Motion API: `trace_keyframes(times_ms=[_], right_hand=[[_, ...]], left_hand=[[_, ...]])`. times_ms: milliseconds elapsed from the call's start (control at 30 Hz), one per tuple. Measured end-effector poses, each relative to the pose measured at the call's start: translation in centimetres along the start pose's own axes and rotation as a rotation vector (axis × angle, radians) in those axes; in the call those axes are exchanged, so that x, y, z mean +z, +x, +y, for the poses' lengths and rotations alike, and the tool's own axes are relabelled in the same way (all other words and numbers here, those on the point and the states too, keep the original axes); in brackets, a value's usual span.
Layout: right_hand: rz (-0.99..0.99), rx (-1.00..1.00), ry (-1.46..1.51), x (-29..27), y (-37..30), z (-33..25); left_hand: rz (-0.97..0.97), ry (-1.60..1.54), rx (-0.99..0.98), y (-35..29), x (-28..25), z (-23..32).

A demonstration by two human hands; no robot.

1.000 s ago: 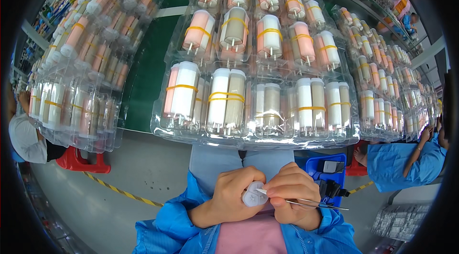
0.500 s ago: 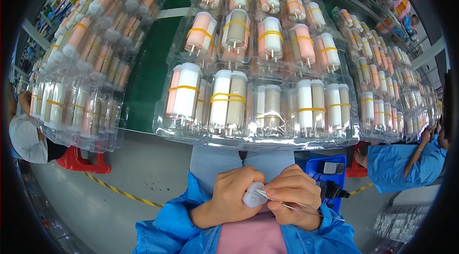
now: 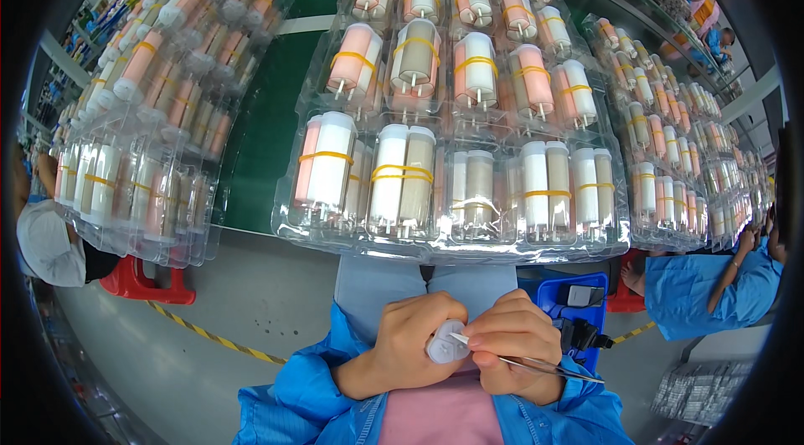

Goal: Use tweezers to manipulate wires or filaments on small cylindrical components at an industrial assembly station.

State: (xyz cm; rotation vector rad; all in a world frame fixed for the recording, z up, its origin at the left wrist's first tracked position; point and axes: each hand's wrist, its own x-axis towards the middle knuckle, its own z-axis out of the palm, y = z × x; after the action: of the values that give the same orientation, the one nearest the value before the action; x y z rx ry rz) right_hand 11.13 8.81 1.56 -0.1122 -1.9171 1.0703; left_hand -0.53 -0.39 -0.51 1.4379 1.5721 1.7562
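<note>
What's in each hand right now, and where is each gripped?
The left hand wraps a small white cylinder around its body. The right hand pinches metal tweezers near the tips, which touch the cylinder's end.

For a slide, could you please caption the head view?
Left hand holds a small white cylinder while right hand works tweezers at it, below clear trays.

Bright overhead light, glare on clear trays [image 3: 452, 252], fisheye-bent dark rim.

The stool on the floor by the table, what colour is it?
Red. The plastic stool shows best in the head view, low on the left, under the table edge.
</note>
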Motion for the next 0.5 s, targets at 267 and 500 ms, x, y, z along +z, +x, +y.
trace_keyframes(times_ms=[267,500], right_hand=[[-0.021,0.022,-0.031,-0.25,0.28,-0.3],[-0.034,-0.002,-0.073,-0.37,0.15,0.07]], left_hand=[[0.0,0.035,0.02,-0.01,0.01,-0.09],[0.003,0.13,0.11,0.3,-0.03,-0.77]])
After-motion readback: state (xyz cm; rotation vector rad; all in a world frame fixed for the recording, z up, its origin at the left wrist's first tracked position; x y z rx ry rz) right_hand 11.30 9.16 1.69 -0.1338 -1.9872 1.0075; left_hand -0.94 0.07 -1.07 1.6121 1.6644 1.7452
